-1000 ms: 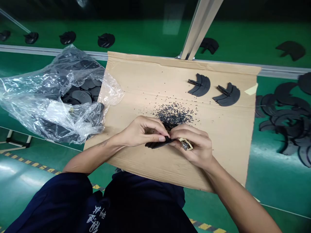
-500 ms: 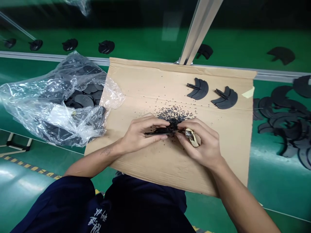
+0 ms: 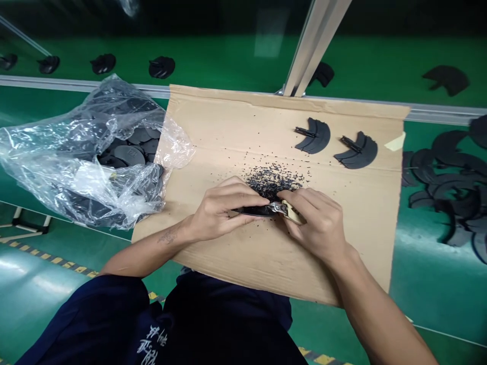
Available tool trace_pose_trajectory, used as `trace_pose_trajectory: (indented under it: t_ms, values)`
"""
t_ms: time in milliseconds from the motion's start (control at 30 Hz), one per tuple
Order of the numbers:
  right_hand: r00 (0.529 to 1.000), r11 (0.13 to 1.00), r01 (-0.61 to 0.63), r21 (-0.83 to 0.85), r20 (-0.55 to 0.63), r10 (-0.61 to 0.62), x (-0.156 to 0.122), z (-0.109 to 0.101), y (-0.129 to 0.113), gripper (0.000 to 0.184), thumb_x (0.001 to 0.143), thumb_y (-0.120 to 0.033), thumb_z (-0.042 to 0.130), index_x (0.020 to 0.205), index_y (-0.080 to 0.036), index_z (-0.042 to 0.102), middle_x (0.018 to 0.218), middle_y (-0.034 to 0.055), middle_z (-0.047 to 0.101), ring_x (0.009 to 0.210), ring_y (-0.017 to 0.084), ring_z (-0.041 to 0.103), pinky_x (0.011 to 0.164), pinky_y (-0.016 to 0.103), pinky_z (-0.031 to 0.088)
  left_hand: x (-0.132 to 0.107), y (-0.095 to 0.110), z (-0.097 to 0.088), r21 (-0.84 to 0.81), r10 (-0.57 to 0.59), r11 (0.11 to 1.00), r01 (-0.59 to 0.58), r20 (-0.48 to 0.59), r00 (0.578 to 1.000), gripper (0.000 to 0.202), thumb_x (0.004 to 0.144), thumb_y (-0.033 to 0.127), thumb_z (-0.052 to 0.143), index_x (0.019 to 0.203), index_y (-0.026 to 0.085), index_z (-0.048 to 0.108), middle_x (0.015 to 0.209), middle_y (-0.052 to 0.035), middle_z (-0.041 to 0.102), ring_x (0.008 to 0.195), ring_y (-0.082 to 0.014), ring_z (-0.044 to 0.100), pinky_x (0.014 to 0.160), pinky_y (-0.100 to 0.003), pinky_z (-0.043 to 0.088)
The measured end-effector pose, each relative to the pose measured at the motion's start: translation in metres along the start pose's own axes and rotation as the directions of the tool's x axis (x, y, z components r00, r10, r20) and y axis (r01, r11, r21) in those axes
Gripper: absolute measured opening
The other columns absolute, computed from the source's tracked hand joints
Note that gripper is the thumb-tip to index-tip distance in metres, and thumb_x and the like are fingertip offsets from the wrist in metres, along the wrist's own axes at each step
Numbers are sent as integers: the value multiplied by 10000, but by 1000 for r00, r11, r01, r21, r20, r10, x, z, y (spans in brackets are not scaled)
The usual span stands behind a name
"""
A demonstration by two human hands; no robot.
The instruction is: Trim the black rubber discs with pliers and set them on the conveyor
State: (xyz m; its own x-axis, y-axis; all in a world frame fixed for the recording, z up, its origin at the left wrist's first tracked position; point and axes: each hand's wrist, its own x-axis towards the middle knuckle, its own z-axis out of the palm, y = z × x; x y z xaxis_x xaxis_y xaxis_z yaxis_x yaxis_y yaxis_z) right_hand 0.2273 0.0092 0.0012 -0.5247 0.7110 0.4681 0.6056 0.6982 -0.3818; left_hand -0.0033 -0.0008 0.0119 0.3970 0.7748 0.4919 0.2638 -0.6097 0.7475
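My left hand (image 3: 224,210) is closed on a black plastic part (image 3: 255,209), thin and mostly covered by the fingers. In my right hand (image 3: 317,215) is a small gold-coloured tool with a shiny metal end, by its look a nail clipper (image 3: 291,210). Its metal end meets the right end of the black part, and the fingers hide much of its body. Just beyond both hands, a heap of tiny black plastic bits (image 3: 272,177) is scattered over the cardboard sheet (image 3: 228,258).
Two curved black parts (image 3: 314,136) with stems lie at the cardboard's far right. At left, a clear plastic bag (image 3: 87,172) holds many black pieces. More curved black parts (image 3: 452,172) are piled on the green table at right. A metal post (image 3: 314,48) rises behind.
The nail clipper has turned in my right hand and moved left, so its metal end now meets the black part. My left hand keeps its hold almost in place.
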Motion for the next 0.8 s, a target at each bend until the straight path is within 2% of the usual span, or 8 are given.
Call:
trace_pose_trajectory:
  t_ms: [167,433,567,733,800]
  values:
    - [999,994,23,-103,-20,-25,-1,-1,-1,132,931,-161,588,1026,-162,680,747,43,679,657,161,574,636,294,438,-1,-1,1,-11,22,1000,-22,-10,1000,259,890,214,740,1148,213,732,971,-61,780,863,-147,686,799,-309,544]
    - [997,970,55,-237,-32,-64,0,-1,-3,147,945,-187,597,1041,-146,700,706,36,661,655,159,554,635,300,413,-2,-1,4,-54,-12,998,11,-16,1000,234,878,240,758,1109,202,747,959,-61,786,850,-145,685,800,-314,543]
    - [998,970,51,-238,-33,-60,-1,-1,-5,107,943,-188,612,967,-150,709,652,21,651,605,148,545,605,294,413,-2,-1,6,-67,-36,997,35,-21,999,215,892,268,743,1100,216,749,944,-53,788,845,-148,692,791,-317,548]
    - [999,999,-11,-49,-32,9,-3,3,-4,117,952,-185,592,927,-167,705,680,20,682,598,130,583,606,265,435,-1,1,4,-66,-39,997,39,-1,999,209,880,259,755,1077,191,742,944,-58,782,855,-145,690,787,-303,553]
    - [999,998,-34,-44,-33,32,-3,4,-3,127,951,-185,580,949,-167,705,703,28,692,615,138,593,617,269,438,0,2,2,-41,-66,997,66,-2,998,217,874,264,761,1076,188,736,938,-58,775,860,-148,688,785,-301,555]
